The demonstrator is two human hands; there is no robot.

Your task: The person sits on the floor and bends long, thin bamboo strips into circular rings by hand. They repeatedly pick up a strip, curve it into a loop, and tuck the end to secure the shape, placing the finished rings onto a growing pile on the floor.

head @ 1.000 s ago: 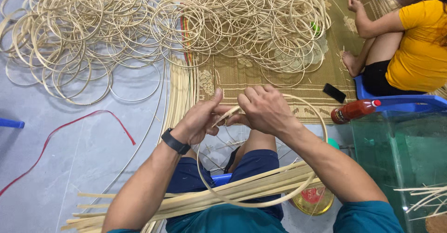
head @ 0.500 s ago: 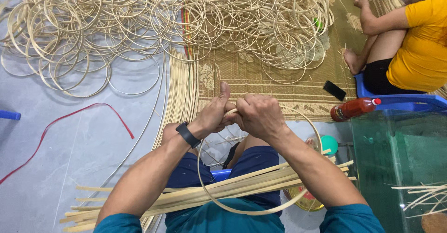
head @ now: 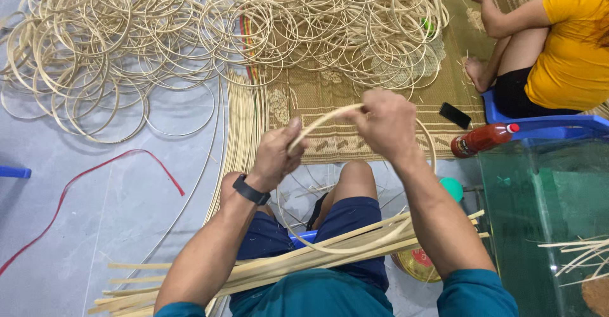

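Observation:
A thin bamboo strip bent into a hoop (head: 320, 122) is held up in front of me, above my knees. My left hand (head: 277, 153), with a black watch on the wrist, pinches the strip at the hoop's top left. My right hand (head: 385, 123) grips the strip a little farther right, fingers closed over it. The hoop's lower arc (head: 355, 244) hangs down over a bundle of straight bamboo strips (head: 266, 271) lying across my lap.
A large heap of finished bamboo hoops (head: 209, 25) covers the floor and woven mat (head: 317, 95) ahead. A red strap (head: 95, 171) lies at left. At right sit a person in a yellow shirt (head: 571, 44), a red bottle (head: 482, 139), a black phone (head: 455, 115) and a glass tank (head: 545, 222).
My hands have moved apart along the strip, the right one rising to the right and the left one dropping slightly. The view has tilted a little toward the hoop heap.

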